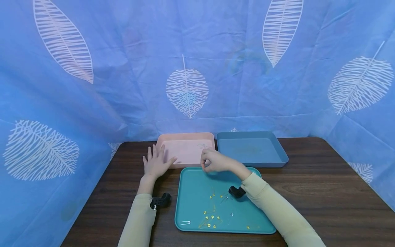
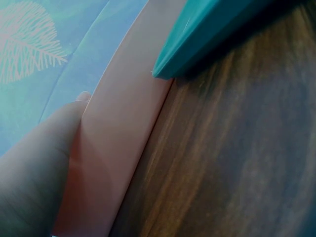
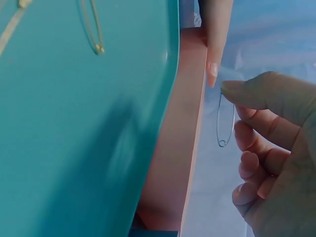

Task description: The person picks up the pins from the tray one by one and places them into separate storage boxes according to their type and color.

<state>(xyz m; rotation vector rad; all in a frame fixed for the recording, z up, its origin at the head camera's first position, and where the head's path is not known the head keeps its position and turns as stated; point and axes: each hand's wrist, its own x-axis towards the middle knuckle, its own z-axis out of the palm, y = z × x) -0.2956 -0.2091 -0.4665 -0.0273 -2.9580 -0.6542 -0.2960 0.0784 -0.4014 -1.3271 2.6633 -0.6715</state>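
A silver safety pin (image 3: 222,143) hangs from the thumb and fingertips of my right hand (image 1: 217,162), which pinches its upper end. In the head view this hand is over the front right part of the pink tray (image 1: 179,149), near the far edge of the teal tray (image 1: 194,192). My left hand (image 1: 155,168) lies at the pink tray's left front corner, fingers spread. Its thumb (image 2: 74,121) touches the tray's rim in the left wrist view. Several silver pins (image 1: 202,146) lie in the pink tray's right part.
Several small gold safety pins (image 1: 212,217) are scattered over the near half of the teal tray, with a larger silver pin (image 1: 186,223) at its left front corner. A blue tray (image 1: 250,147) stands right of the pink one. Behind the dark wooden table (image 1: 308,178) hangs a blue leaf-patterned cloth (image 1: 234,89).
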